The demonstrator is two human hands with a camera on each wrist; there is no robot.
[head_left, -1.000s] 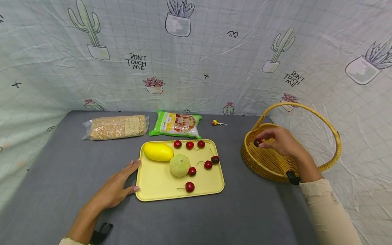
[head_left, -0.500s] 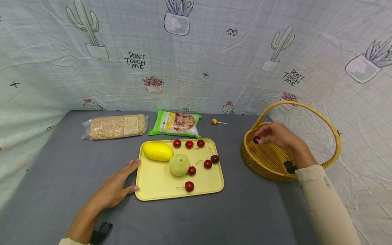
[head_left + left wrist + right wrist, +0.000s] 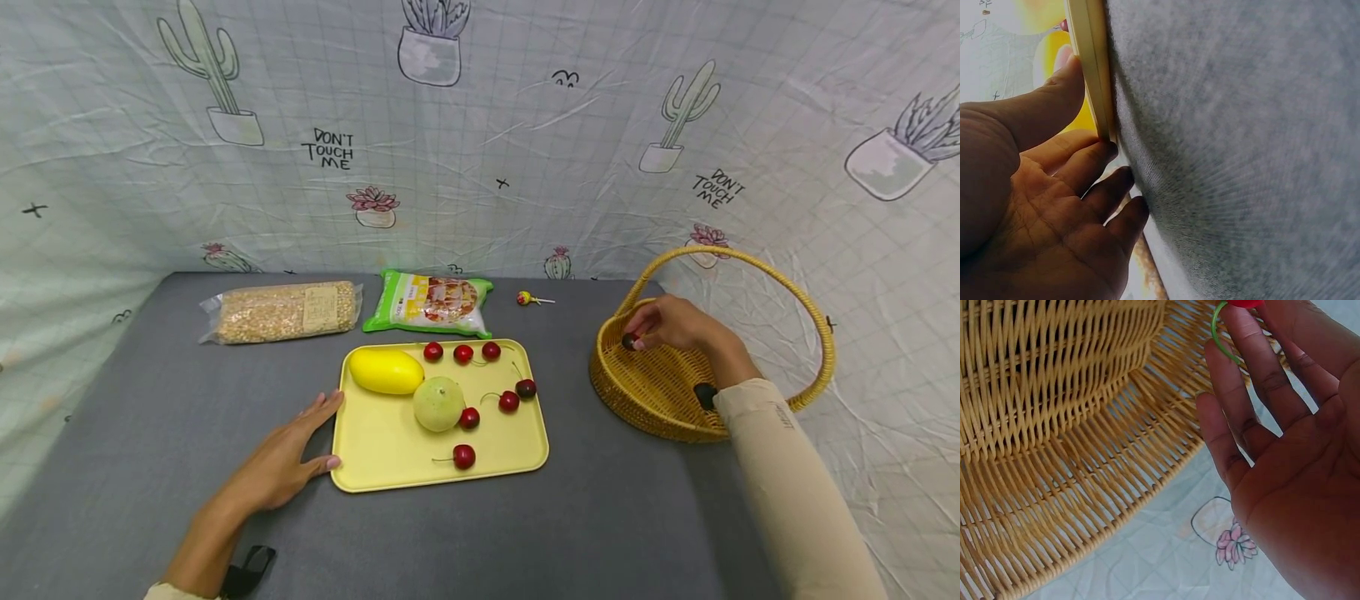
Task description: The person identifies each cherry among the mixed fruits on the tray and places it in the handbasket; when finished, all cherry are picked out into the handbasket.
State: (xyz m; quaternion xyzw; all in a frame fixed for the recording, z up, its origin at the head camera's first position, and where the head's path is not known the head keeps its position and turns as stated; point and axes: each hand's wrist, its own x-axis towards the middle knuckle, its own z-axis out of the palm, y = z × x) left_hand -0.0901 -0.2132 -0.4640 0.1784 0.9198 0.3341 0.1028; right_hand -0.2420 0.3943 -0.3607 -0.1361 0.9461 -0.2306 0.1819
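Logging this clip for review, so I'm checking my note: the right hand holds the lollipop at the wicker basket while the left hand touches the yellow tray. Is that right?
Not quite: the right hand holds a cherry at the wicker basket while the left hand touches the yellow tray. The head view shows the lollipop lying on the table.

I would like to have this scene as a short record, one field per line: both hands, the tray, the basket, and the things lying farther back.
Left hand: touches the left rim of the yellow tray
Right hand: pinches a dark red cherry, over or inside the basket; exact height unclear
Tray contents: yellow oval fruit, round green fruit, seven cherries
Basket: woven, with hoop handle
Farther back: clear bag of grains, green-edged packet, lollipop
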